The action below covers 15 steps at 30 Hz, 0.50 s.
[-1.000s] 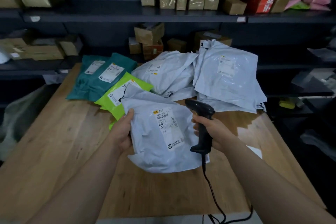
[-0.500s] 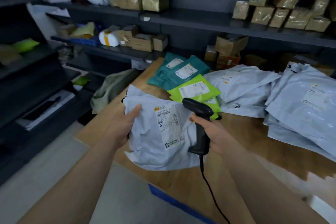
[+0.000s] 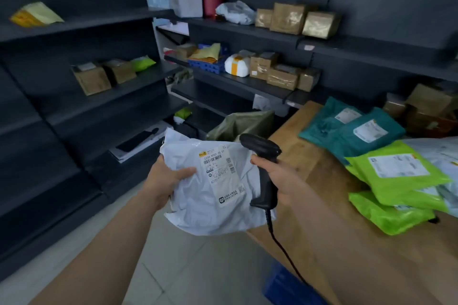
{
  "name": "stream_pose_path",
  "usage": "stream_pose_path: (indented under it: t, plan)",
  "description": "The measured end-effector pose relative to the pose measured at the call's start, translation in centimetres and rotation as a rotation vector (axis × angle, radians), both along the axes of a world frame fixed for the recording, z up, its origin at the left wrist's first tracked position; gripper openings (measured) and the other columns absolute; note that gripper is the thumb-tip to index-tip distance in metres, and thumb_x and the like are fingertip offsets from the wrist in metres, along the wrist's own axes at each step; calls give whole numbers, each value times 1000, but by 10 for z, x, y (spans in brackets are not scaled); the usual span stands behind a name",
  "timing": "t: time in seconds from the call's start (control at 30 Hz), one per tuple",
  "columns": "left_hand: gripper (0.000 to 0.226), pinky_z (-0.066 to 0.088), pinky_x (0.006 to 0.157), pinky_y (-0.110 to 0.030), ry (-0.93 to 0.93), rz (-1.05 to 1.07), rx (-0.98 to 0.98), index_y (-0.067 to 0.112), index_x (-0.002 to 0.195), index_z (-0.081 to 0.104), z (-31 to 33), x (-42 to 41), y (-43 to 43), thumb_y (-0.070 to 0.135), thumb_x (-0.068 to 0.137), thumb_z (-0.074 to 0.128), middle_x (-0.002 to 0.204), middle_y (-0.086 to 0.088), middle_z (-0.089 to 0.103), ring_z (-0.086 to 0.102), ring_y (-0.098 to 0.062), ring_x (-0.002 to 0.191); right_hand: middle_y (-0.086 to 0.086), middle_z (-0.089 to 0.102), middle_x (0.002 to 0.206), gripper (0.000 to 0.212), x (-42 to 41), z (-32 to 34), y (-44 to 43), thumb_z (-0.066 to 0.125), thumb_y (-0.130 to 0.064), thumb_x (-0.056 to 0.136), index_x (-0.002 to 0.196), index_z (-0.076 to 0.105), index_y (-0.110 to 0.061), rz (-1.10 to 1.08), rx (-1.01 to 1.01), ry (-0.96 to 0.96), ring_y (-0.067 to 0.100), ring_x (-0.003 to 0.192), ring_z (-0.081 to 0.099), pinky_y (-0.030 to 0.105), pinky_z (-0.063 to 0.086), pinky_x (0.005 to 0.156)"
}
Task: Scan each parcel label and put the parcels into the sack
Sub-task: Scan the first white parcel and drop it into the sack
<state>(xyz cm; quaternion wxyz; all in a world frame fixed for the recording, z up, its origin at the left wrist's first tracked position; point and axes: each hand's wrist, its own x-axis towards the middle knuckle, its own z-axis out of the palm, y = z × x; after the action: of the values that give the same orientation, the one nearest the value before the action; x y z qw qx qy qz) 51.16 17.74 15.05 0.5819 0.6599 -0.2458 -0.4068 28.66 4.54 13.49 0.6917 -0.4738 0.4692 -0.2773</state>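
Your left hand (image 3: 168,181) holds the white parcel (image 3: 210,200) aloft, label up, short of the olive sack (image 3: 238,124); your right hand (image 3: 282,181) grips the barcode scanner (image 3: 262,150). Release only squarely over the sack's mouth.

A crumpled white parcel (image 3: 198,205) is held in the left hand (image 3: 166,181), printed label (image 3: 220,176) facing up. A black corded scanner (image 3: 265,156), gripped in the right hand (image 3: 282,181), sits just beside the label. An olive sack (image 3: 238,124) stands beyond. Teal parcels (image 3: 347,131) and green parcels (image 3: 396,176) lie on the table (image 3: 297,136).
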Motion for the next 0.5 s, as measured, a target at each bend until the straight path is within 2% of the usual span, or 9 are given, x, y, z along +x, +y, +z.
stream_pose_path:
  t: [0.07,0.13,0.27,0.4,0.5]
  plan:
    - [57,53,90,-54,17,20,0,14,122,57,-2,42,2,0,72,80,113,-10,70,68,-31,102,9,77,91,35,45,-3,1,84,-36,71,95,74,-13,1,21,7,30,91,72,46,56,90]
    - [51,55,88,-53,37,36,-2,16,117,60,-4,79,-2,-1,73,79,109,-8,71,69,-30,99,13,75,99,38,84,-5,-2,85,-36,70,98,73,-12,-10,48,12,32,97,70,49,53,95]
    - [49,57,83,-52,67,43,-24,16,117,61,-9,138,-26,0,74,78,108,-8,72,70,-30,97,10,75,96,30,144,-8,-23,83,-33,75,96,73,-13,-53,47,19,26,89,71,39,56,84]
    - [47,56,83,-53,94,49,-20,19,115,61,-20,184,-73,2,75,78,106,-7,73,71,-30,96,15,73,105,33,187,-12,-63,79,-32,80,103,69,-11,-67,47,15,31,99,68,47,52,95]
    - [49,56,83,-55,113,38,-25,17,118,60,-27,212,-120,1,75,78,107,-8,73,71,-31,95,15,70,110,36,212,-23,-104,78,-35,81,107,68,-13,-100,58,31,33,103,66,49,51,97]
